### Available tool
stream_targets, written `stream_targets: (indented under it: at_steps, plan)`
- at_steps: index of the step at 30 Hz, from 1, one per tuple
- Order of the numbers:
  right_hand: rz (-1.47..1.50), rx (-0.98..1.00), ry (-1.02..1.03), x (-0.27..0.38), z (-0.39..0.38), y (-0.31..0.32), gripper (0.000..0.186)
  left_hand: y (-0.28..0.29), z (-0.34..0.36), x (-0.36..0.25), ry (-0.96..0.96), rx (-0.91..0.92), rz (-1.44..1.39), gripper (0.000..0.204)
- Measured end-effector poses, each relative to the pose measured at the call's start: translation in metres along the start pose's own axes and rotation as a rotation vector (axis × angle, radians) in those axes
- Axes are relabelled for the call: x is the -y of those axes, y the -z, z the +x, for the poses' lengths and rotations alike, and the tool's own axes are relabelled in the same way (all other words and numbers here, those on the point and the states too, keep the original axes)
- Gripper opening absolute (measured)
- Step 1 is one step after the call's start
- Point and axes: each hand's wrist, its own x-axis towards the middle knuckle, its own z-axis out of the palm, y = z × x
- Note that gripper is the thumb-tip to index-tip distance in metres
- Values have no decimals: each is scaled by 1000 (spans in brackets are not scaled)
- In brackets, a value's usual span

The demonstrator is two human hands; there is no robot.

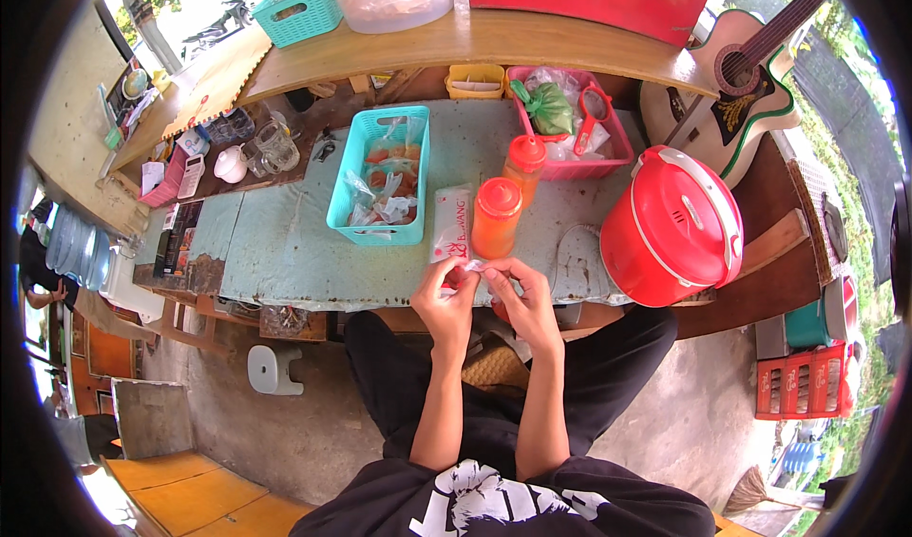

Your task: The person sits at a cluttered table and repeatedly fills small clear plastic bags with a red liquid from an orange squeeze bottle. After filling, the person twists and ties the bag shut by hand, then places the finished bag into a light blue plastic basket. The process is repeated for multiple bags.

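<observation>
My left hand point(445, 304) and my right hand point(524, 306) meet at the table's front edge, pinching a small crumpled clear plastic bag point(471, 265) between their fingertips; what is inside is hard to make out. Just beyond lies a white packet point(451, 209) with red print. Beside it stand two squeeze bottles point(496, 228) of orange sauce with red-orange lids. Left of these is a turquoise basket point(338, 207) of bagged brownish items. To the right sits a red lidded tub point(651, 238) with a white handle.
Behind are a pink basket point(617, 147) of bags, a yellow container point(475, 81) and a wooden shelf point(456, 38). A guitar point(722, 138) leans at back right. Glass mugs point(278, 152) stand left. A stool point(271, 368) is on the floor; a person point(43, 285) is at far left.
</observation>
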Motion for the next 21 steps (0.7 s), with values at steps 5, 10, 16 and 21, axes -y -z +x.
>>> stream_targets:
  at_steps: [5,10,16,21]
  plan:
    - [-110,-97,177,-7,6,-5,21,11,11,4,-54,63,-118,25]
    - [-339,-36,235,-10,8,1,24,16,14,1,78,106,-142,20]
    - [-304,-166,322,-14,11,-16,16,14,13,-8,68,62,-76,20]
    - [-359,-124,403,-17,12,-24,11,20,14,-4,-18,13,-61,14]
